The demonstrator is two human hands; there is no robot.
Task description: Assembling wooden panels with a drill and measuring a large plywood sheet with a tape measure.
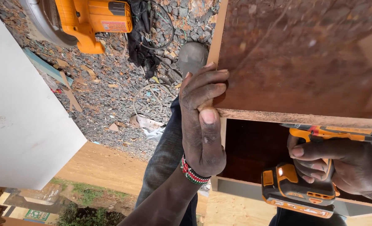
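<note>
Left hand (202, 125) clamps the brown board (303, 62) at its corner, steadying it; right hand (341, 165) fingers wrapped around orange cordless drill (303, 188) beneath.

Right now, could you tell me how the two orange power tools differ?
The cordless drill is gripped in the right hand, up against the brown board; the circular saw lies unheld on the gravel. The drill shows a battery pack, the saw a round blade guard. Both have orange bodies.
</note>
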